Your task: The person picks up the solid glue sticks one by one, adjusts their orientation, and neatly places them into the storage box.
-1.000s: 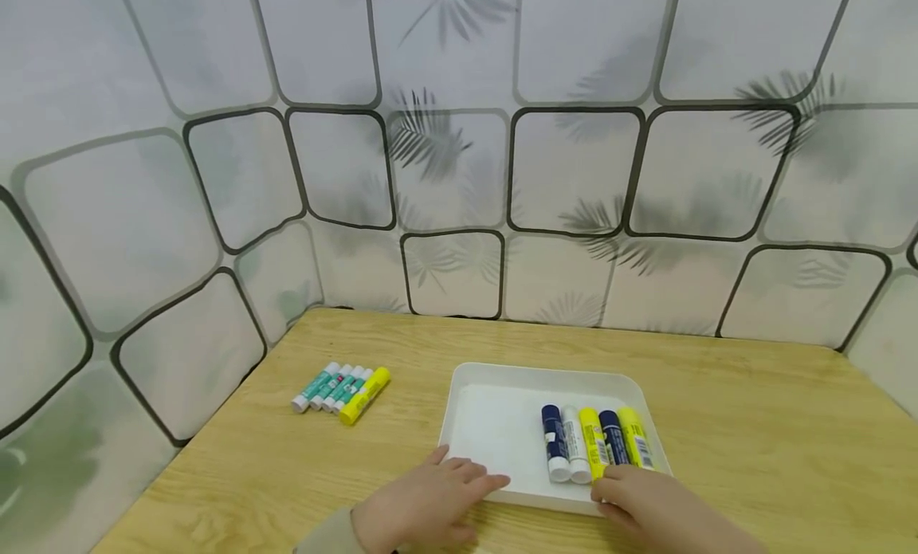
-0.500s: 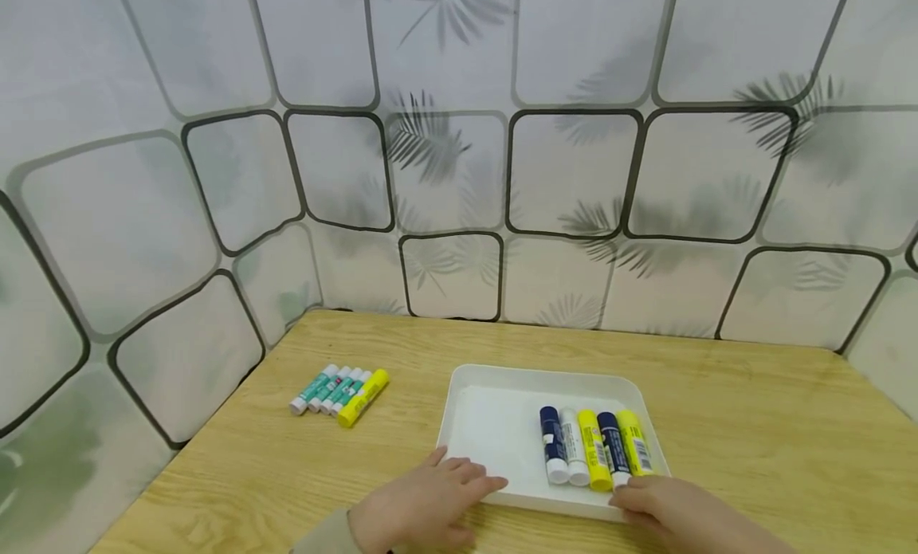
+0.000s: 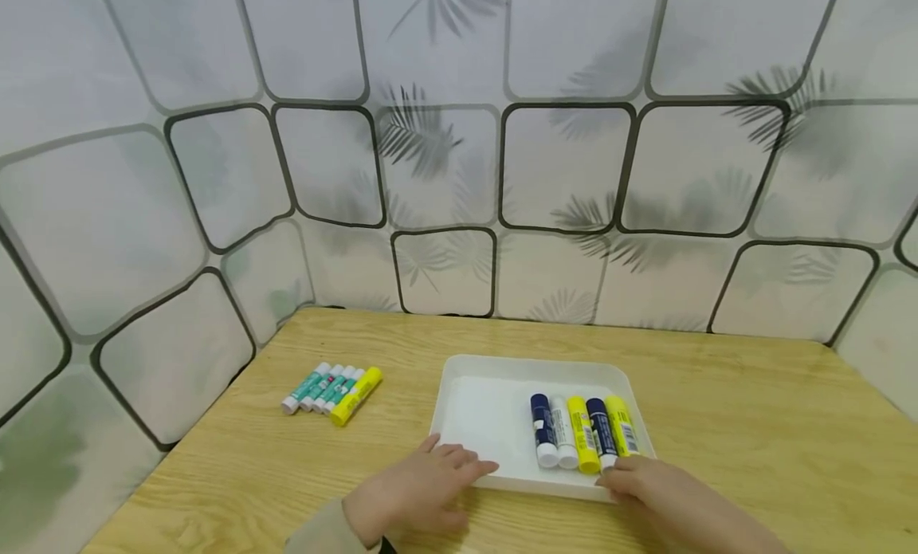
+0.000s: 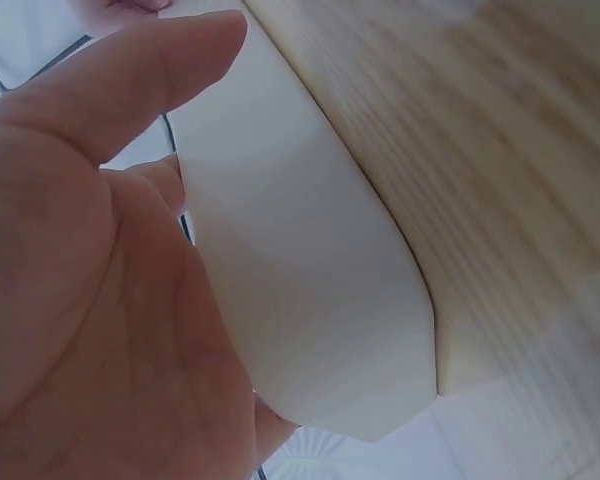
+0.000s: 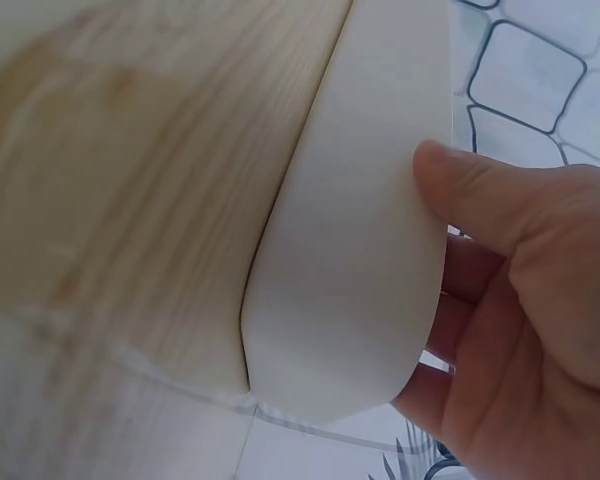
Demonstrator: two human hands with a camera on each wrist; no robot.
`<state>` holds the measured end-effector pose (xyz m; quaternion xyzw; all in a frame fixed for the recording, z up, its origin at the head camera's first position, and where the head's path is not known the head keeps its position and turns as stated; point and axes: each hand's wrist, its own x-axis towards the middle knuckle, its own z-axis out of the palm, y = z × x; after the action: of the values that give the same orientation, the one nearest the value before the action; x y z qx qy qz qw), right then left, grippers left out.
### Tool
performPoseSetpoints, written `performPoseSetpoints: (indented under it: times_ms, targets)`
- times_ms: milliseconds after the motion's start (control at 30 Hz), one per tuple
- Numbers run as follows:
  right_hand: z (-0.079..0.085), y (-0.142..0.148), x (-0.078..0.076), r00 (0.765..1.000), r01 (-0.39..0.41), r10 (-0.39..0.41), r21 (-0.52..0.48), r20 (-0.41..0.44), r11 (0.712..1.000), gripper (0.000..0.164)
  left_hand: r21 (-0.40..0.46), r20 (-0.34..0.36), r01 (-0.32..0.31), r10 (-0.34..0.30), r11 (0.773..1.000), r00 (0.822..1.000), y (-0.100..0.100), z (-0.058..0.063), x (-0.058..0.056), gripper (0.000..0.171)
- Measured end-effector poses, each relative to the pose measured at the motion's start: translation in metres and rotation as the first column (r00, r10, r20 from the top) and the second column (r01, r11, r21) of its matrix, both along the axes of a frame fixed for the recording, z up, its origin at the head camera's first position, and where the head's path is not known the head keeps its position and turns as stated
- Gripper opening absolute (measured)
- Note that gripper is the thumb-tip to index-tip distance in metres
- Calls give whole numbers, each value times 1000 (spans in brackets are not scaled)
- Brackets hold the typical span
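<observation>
The person's L hand (image 3: 423, 490) is on the near left corner of the white tray (image 3: 480, 426). Its grip is loose: fingers spread and pretty straight, w/ the thumb out along the near side. The R hand (image 3: 667, 490) has the near right corner. Its grip is small, thumb on the outside of the tray's side and fingers behind it. The tray sits flat on the wood desk (image 3: 731, 410).

I see 5 fat glue sticks (image 3: 583, 434) in the tray's right half, side by side: dark blue, white, yellow, dark blue, yellow. The R hand is so close to the last 2 that I can't tell if it touches them.

Off to the left, well apart, 4 green & white sticks (image 3: 320, 388) lie next to 1 yellow stick (image 3: 356, 396).
</observation>
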<state>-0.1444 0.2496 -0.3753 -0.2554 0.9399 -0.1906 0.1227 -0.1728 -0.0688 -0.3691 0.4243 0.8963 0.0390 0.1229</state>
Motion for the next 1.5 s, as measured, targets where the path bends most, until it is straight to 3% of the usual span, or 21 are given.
performPoseSetpoints:
  times_ms: [200,400,633,833,1000,1100,1233,1400,1500]
  targets:
    - [-3,-3,1,990,-56,68,98,-121,994,20,-1,0,3,-3,1000,1000,1,-3,-1,59]
    - [-4,-7,-1,970,-104,123,98,-210,990,6,-15,-20,-7,7,1000,1000,2,-5,-3,59]
    - [-5,-12,5,935,-46,90,134,-343,990,4,-8,-34,21,-21,1000,999,1,-7,-3,61]
    - [0,-11,7,880,-84,164,192,-446,978,7,12,-35,25,-25,1000,999,2,-4,-4,62]
    - [4,-16,6,872,-47,118,159,-475,986,10,18,-11,22,-21,1000,1000,-1,2,-2,60]
    - [9,-19,2,861,4,84,173,-502,985,22,23,2,9,-9,1000,1000,-4,6,-2,60]
    - [10,-19,3,876,63,65,246,-478,967,51,28,0,8,-8,1000,1000,-5,8,-4,60]
    - [8,-17,9,948,70,23,278,-318,958,73,23,6,11,-11,1000,1000,-4,8,-4,59]
    - [4,-15,14,969,71,-3,267,-245,961,76,13,23,12,-12,1000,1000,-2,8,-3,59]
